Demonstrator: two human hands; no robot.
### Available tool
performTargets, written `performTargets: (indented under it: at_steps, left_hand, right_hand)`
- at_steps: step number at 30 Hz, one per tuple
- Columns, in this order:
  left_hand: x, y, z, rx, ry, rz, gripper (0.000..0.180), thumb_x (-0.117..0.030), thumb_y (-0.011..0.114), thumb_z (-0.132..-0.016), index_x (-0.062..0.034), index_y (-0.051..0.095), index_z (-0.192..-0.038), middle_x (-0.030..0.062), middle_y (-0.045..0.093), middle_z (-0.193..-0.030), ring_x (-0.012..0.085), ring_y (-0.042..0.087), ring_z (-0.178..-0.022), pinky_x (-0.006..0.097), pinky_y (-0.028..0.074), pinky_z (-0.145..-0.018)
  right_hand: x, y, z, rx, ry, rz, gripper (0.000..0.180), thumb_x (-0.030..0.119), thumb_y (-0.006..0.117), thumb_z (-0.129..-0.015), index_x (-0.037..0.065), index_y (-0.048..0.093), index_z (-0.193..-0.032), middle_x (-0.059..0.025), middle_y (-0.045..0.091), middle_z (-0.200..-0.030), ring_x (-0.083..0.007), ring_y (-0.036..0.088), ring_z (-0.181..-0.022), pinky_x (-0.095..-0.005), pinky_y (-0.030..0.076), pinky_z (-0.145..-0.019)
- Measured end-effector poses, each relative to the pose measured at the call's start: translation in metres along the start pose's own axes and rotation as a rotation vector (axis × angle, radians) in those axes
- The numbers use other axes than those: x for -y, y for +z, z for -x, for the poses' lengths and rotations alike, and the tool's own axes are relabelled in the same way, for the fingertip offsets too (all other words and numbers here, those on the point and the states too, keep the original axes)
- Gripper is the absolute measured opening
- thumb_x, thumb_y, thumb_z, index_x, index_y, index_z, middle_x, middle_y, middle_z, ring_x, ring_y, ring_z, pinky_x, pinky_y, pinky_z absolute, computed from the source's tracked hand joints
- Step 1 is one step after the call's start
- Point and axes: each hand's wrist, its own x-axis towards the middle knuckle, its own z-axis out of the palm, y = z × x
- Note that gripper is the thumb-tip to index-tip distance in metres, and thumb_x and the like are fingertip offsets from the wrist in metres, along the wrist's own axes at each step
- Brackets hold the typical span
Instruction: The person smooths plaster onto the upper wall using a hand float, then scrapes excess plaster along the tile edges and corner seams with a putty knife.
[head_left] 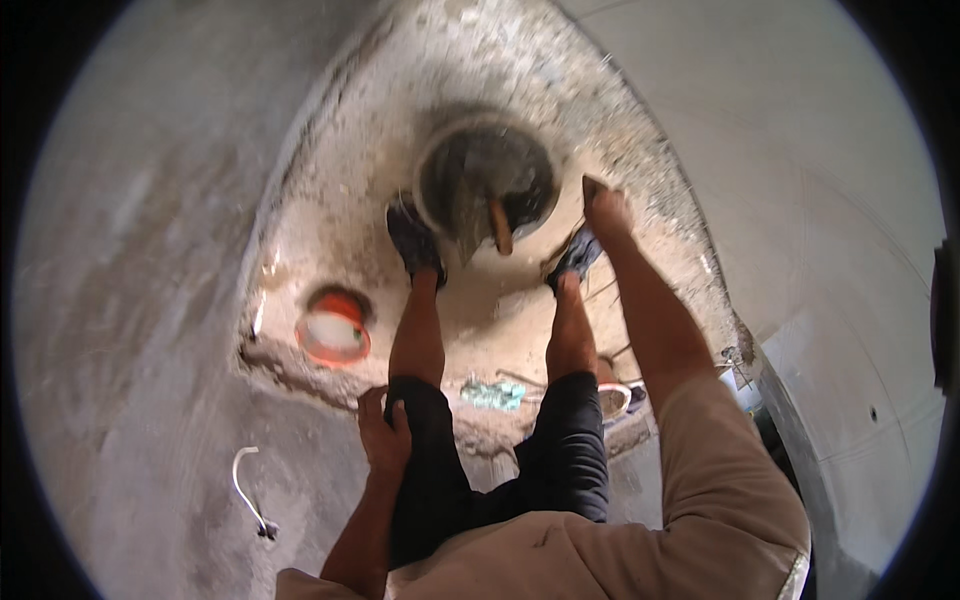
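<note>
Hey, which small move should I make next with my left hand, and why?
Perhaps lift your left hand off your left leg and reach for the brown handle jutting over the near side of the dark bucket. That hand seems to hold nothing, while your right hand grips a brown object.

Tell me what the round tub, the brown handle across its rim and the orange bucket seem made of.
Round tub: probably dull plastic or rubber, judging by its dark wall. Brown handle: likely matte wood, from its warm colour; blur hides grain. Orange bucket: probably smooth plastic, given its bright colour.
</note>
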Motion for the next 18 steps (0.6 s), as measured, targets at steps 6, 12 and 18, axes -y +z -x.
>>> performTargets:
  at_steps: [6,12,18]
  left_hand:
    - [0.014,-0.018,-0.006,-0.093,0.289,-0.05,0.026,-0.005,0.065,-0.088,0.0052,0.062,-0.111,0.0272,0.061,-0.109,0.0467,0.059,-0.105,0.054,0.047,-0.097]
    - [-0.215,-0.17,-0.044,-0.122,0.799,0.359,0.023,0.002,0.063,-0.087,0.0024,0.06,-0.11,0.0215,0.063,-0.102,0.041,0.061,-0.1,0.049,0.048,-0.091]
    - [-0.393,-0.385,0.005,-0.641,1.254,0.425,0.016,0.006,0.057,-0.098,0.0062,0.061,-0.112,0.0181,0.064,-0.107,0.0289,0.067,-0.096,0.038,0.054,-0.085]
  right_hand:
    - [-0.013,-0.055,0.15,0.076,0.03,-0.877,0.02,0.014,0.059,-0.093,0.004,0.066,-0.109,-0.0143,0.069,-0.105,-0.0329,0.066,-0.098,-0.0443,0.052,-0.085]
    - [0.036,-0.391,0.292,-0.436,-0.137,-1.676,0.031,0.013,0.067,-0.101,0.002,0.06,-0.129,-0.0007,0.068,-0.102,-0.0107,0.063,-0.091,-0.0297,0.055,-0.073]
    - [0.037,-0.605,0.432,-1.528,-0.214,-0.715,0.022,0.008,0.067,-0.096,0.0,0.065,-0.116,-0.0124,0.06,-0.096,-0.0235,0.06,-0.088,-0.037,0.05,-0.078]
